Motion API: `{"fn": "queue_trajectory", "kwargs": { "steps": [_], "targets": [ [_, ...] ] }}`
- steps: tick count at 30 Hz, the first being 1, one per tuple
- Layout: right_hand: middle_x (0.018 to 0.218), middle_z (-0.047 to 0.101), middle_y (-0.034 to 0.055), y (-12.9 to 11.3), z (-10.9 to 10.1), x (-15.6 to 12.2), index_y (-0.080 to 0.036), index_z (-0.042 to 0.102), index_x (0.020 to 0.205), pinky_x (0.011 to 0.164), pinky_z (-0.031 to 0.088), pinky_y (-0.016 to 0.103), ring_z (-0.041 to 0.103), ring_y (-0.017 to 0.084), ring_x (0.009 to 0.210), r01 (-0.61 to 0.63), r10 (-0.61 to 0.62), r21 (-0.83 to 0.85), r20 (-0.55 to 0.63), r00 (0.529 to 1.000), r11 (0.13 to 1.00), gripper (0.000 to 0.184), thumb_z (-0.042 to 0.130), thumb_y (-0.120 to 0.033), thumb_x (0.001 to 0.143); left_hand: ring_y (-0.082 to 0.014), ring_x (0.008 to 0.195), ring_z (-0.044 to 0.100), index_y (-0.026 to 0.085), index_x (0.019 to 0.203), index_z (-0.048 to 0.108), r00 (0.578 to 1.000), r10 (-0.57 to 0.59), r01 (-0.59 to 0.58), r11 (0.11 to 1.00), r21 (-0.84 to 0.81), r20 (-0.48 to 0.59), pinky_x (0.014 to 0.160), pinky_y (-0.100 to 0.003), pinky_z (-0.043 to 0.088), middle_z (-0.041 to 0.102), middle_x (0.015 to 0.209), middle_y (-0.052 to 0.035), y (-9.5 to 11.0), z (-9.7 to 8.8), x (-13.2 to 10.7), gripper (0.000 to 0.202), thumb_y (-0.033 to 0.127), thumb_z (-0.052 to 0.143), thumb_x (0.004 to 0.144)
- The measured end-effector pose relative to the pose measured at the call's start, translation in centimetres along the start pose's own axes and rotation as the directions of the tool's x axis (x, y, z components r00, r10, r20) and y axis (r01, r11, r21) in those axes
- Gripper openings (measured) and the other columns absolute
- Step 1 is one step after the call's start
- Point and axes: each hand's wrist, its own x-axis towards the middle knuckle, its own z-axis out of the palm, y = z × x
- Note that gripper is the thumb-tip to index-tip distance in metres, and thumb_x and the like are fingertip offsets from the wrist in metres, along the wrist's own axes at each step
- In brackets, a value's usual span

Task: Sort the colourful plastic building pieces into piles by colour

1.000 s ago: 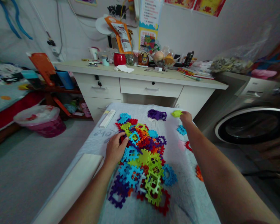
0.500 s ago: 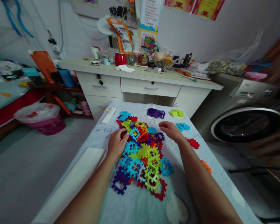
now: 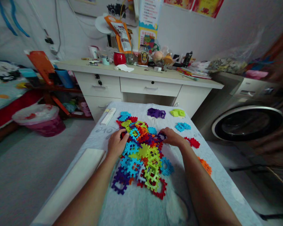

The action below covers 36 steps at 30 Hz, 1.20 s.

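A mixed heap of toothed plastic building pieces (image 3: 143, 151) in blue, green, red, purple and orange covers the middle of the cloth-covered table (image 3: 141, 210). At the heap's left edge is my left hand (image 3: 116, 142), its fingers curled and the thumb near the index finger; what lies between them is mostly hidden, with dark red showing beside them. On the opposite side, my right hand (image 3: 171, 137) closes its fingertips on the edge of a purple building piece (image 3: 160, 137), which still lies against the heap.
Sorted groups lie along the far and right edges: purple pieces (image 3: 156, 113), green pieces (image 3: 177, 112), blue pieces (image 3: 182, 126), red pieces (image 3: 192, 142), orange pieces (image 3: 205, 165). A white box (image 3: 108, 116) sits far left. Behind stand a desk (image 3: 151, 86) and a washing machine (image 3: 245, 103).
My right hand has moved left and down from above the cloth to the heap's right edge and taken hold of a purple piece. My left hand stays at the heap's left edge.
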Motion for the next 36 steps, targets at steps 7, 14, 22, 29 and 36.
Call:
{"fn": "queue_trajectory", "kwargs": {
  "steps": [7,14,22,29,36],
  "targets": [
    [0.102,0.063,0.0078,1.4,-0.1,0.5,-0.015,0.064,0.11,0.077,0.043,0.025,0.058,0.016,0.086,-0.104,0.116,0.117,-0.095,0.989,0.988,0.041,0.075,-0.013,0.071,-0.0271,0.11,0.062,0.018,0.113,0.067,1.0,0.004,-0.004,1.0,0.003,0.003,0.101,-0.043,0.046,0.07,0.115,-0.0104,-0.3,0.1,0.0,0.043,0.049,0.05,0.086],
    [0.101,0.065,0.0104,1.2,-0.2,1.2,-0.014,0.064,0.11,0.077,0.042,0.027,0.06,0.018,0.086,-0.229,0.244,0.084,-0.337,0.909,0.97,0.033,0.059,-0.006,0.079,-0.0262,0.109,0.063,0.019,0.113,0.067,1.0,0.006,-0.006,1.0,0.001,0.0,0.1,-0.042,0.047,0.07,0.116,-0.0097,-0.6,0.2,0.1,0.042,0.048,0.051,0.087],
    [0.111,0.062,0.0093,2.0,0.5,1.0,-0.016,0.065,0.116,0.081,0.046,0.027,0.061,0.016,0.086,-0.073,0.107,0.193,-0.172,0.979,0.978,0.042,0.075,-0.023,0.075,-0.0266,0.108,0.063,0.019,0.113,0.067,1.0,0.002,-0.002,1.0,0.003,0.001,0.099,-0.042,0.048,0.07,0.115,-0.01,-0.5,0.2,0.1,0.043,0.048,0.051,0.086],
    [0.104,0.064,0.0109,2.2,1.5,1.3,-0.014,0.066,0.112,0.083,0.045,0.027,0.061,0.02,0.092,-0.156,0.17,0.083,-0.199,0.965,0.984,0.045,0.077,-0.031,0.073,-0.0264,0.11,0.062,0.02,0.113,0.067,1.0,-0.003,0.003,1.0,-0.009,0.002,0.101,-0.043,0.047,0.07,0.117,-0.0098,-0.6,0.2,0.1,0.043,0.05,0.051,0.086],
    [0.102,0.062,0.0101,1.8,2.1,2.5,-0.014,0.062,0.112,0.08,0.045,0.026,0.059,0.017,0.086,-0.2,0.217,0.088,-0.277,0.936,0.976,0.04,0.07,-0.02,0.073,-0.0274,0.11,0.063,0.02,0.111,0.067,1.0,-0.016,0.016,1.0,-0.014,-0.002,0.101,-0.044,0.046,0.07,0.116,-0.0103,-0.3,0.2,0.0,0.042,0.049,0.051,0.085]
  ]
}}
